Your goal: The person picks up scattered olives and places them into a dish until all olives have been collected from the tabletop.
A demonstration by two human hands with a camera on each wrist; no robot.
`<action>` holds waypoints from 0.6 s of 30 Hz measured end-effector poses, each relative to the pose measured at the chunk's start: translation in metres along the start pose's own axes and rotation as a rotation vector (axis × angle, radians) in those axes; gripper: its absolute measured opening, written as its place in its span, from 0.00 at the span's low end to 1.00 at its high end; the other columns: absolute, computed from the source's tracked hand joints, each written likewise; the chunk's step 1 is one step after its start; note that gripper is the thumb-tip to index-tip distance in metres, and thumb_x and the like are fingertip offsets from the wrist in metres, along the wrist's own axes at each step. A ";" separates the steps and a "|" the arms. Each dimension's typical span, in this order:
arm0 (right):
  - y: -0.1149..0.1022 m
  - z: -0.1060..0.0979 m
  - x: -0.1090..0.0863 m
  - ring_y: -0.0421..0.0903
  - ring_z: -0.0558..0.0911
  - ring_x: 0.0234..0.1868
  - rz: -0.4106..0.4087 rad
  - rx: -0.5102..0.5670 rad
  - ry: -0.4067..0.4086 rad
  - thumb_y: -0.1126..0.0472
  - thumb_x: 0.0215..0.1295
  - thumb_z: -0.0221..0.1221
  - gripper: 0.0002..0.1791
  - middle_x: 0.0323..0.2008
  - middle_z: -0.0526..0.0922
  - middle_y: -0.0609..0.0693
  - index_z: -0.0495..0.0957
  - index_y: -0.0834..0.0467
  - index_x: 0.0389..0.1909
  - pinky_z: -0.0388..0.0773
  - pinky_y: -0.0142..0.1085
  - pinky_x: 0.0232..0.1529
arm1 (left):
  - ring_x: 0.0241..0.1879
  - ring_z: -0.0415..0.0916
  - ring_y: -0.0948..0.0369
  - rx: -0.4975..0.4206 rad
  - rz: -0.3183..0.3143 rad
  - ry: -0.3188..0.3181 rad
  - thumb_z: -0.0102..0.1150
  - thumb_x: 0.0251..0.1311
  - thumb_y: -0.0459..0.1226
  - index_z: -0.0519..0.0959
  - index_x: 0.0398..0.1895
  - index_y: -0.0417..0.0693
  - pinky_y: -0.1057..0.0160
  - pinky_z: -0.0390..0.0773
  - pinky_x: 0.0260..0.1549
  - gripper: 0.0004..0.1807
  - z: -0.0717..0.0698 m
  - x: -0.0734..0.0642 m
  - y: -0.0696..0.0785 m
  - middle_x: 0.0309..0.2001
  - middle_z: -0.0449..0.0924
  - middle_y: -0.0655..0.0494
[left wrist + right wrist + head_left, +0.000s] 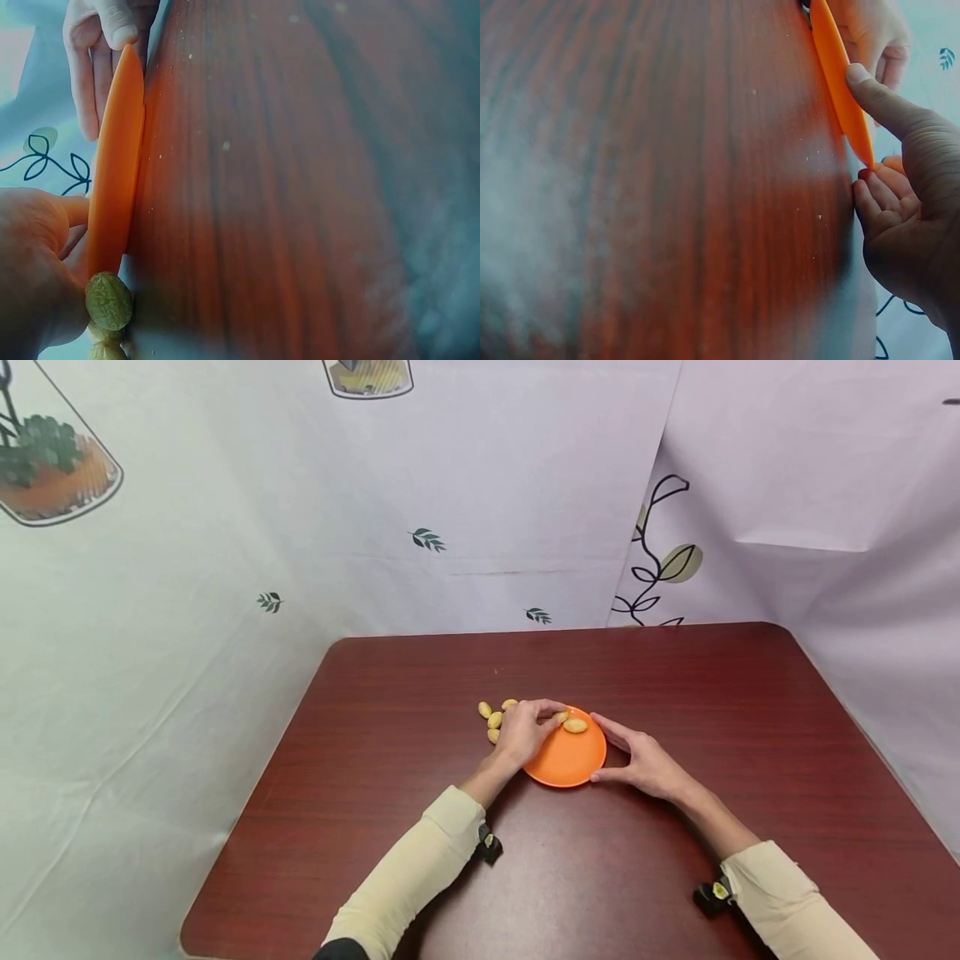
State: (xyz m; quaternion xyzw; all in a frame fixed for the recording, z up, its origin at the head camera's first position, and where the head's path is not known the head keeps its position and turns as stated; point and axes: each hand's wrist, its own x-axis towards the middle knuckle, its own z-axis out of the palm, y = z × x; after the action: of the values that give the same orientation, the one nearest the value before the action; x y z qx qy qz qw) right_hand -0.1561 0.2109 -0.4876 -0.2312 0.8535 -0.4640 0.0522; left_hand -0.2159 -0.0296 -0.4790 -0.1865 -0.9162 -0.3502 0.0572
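Note:
An orange plate (564, 764) lies on the table, also seen edge-on in the left wrist view. My left hand (525, 727) reaches over its left side and pinches a yellow oval nut-like piece (561, 717) between thumb and fingers, above the plate's far part. Another yellow oval piece (575, 726) rests on the plate just to the right. With my right hand (647, 766) I hold the plate's right rim, thumb at the near side and fingers farther back. Several more yellow pieces (495, 720) lie on the table left of the plate, partly behind my left hand; one wrinkled piece (109, 301) shows close up.
The dark red-brown wooden table (420, 860) has rounded corners. A pale cloth backdrop (487, 485) with printed plants hangs behind and along its sides. Dark wrist cameras (489, 845) sit below both light sleeves.

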 end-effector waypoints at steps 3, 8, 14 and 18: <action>0.000 0.001 0.000 0.61 0.68 0.77 -0.006 0.005 0.005 0.55 0.55 0.81 0.57 0.78 0.66 0.63 0.61 0.65 0.81 0.64 0.37 0.74 | 0.49 0.87 0.64 0.018 0.004 -0.006 0.71 0.69 0.40 0.92 0.51 0.54 0.66 0.83 0.45 0.11 0.001 0.000 0.000 0.47 0.91 0.61; 0.000 0.001 0.001 0.61 0.68 0.77 -0.015 0.022 0.003 0.56 0.56 0.81 0.56 0.78 0.65 0.64 0.61 0.66 0.81 0.60 0.22 0.70 | 0.47 0.88 0.62 0.023 0.004 -0.008 0.72 0.68 0.40 0.92 0.52 0.56 0.67 0.82 0.42 0.11 0.001 0.001 0.000 0.47 0.92 0.62; 0.000 0.000 0.001 0.62 0.67 0.77 -0.008 0.031 -0.007 0.57 0.56 0.81 0.57 0.79 0.64 0.64 0.60 0.67 0.81 0.63 0.45 0.74 | 0.43 0.88 0.65 0.015 -0.002 -0.009 0.74 0.67 0.38 0.92 0.52 0.56 0.69 0.82 0.40 0.11 0.002 0.001 -0.001 0.46 0.92 0.62; -0.001 0.000 0.001 0.62 0.67 0.77 -0.003 0.034 -0.010 0.57 0.56 0.81 0.57 0.78 0.64 0.65 0.59 0.67 0.81 0.62 0.55 0.72 | 0.43 0.88 0.66 -0.009 -0.011 -0.014 0.73 0.67 0.37 0.92 0.52 0.54 0.70 0.83 0.42 0.12 0.002 0.000 -0.001 0.46 0.92 0.62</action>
State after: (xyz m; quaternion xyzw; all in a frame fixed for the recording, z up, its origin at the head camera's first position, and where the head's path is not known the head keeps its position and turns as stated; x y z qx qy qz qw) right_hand -0.1563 0.2098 -0.4867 -0.2338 0.8451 -0.4771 0.0599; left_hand -0.2168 -0.0295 -0.4809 -0.1841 -0.9160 -0.3532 0.0479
